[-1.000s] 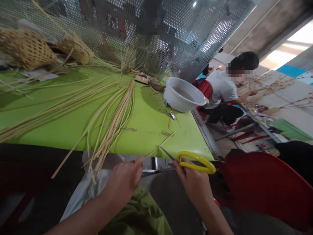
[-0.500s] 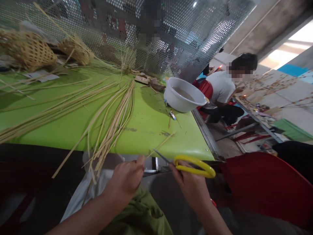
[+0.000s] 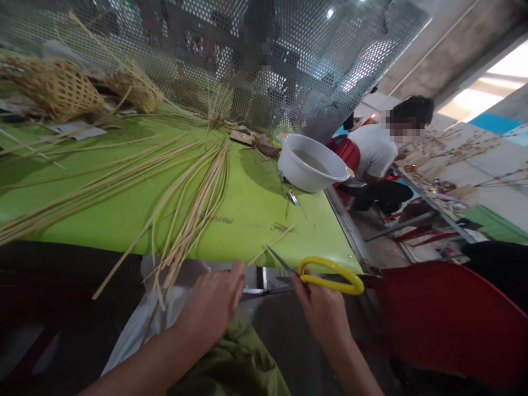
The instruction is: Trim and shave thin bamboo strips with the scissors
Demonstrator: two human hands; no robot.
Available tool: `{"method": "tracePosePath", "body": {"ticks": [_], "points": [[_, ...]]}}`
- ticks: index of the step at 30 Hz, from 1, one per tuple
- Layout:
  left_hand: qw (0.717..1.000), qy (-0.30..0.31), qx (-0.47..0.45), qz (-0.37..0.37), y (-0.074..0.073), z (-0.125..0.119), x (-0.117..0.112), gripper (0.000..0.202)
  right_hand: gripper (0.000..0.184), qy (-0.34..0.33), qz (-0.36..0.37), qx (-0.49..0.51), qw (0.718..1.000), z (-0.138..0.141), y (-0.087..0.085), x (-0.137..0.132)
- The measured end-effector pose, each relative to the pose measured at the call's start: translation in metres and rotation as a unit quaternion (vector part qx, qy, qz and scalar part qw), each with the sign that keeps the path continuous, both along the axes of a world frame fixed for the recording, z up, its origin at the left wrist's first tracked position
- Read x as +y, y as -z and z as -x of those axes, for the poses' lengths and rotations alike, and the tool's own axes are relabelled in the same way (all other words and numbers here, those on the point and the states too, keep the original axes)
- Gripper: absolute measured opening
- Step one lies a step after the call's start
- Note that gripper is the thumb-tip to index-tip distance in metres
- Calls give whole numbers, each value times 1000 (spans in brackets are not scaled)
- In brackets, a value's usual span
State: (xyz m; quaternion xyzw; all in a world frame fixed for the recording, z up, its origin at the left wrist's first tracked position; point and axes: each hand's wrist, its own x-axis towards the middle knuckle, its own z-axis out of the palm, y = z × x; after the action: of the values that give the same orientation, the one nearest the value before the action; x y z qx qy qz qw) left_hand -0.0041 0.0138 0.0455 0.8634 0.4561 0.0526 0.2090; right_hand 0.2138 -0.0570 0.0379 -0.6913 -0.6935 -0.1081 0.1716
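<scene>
My left hand (image 3: 218, 291) is closed on a thin bamboo strip (image 3: 272, 243), whose free end slants up to the right over the table edge. In my right hand (image 3: 324, 305) is a pair of scissors (image 3: 330, 273) with yellow handles. Their dark blades are spread apart and point left; the upper tip lies close to the strip, and whether it touches I cannot tell. A bundle of long bamboo strips (image 3: 202, 203) fans over the table's front edge, left of my hands. More strips (image 3: 103, 184) lie farther left.
The green tabletop (image 3: 256, 206) carries a white basin (image 3: 309, 173) of liquid at the right and a small shiny metal object (image 3: 292, 197). Woven bamboo baskets (image 3: 74, 91) lie at the back left, before a perforated metal screen (image 3: 284, 66). Right are a red chair (image 3: 449, 313) and a seated person (image 3: 375, 146).
The scissors and my right hand have shifted slightly right, and the upper blade tip has moved up and right along the strip. My left hand keeps its hold.
</scene>
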Motion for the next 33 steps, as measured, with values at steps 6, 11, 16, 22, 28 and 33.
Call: {"method": "tracePosePath", "body": {"ticks": [6, 11, 16, 22, 28, 33], "points": [[1000, -6, 0, -5, 5, 0, 1, 18, 38, -29, 27, 46, 998, 9, 2, -2], [999, -14, -44, -1, 9, 1, 1, 17, 39, 8, 1, 21, 1000, 5, 2, 2], [999, -31, -32, 0, 12, 0, 3, 14, 38, -33, 20, 47, 998, 17, 2, -2], [999, -15, -49, 12, 3, 1, 4, 19, 45, 20, -8, -5, 1000, 7, -2, 6], [998, -43, -29, 19, 5, -4, 7, 20, 41, -39, 29, -4, 999, 22, -5, -4], [997, -34, -50, 43, 2, 0, 7, 21, 40, -19, 4, -7, 1000, 14, -7, 1]]}}
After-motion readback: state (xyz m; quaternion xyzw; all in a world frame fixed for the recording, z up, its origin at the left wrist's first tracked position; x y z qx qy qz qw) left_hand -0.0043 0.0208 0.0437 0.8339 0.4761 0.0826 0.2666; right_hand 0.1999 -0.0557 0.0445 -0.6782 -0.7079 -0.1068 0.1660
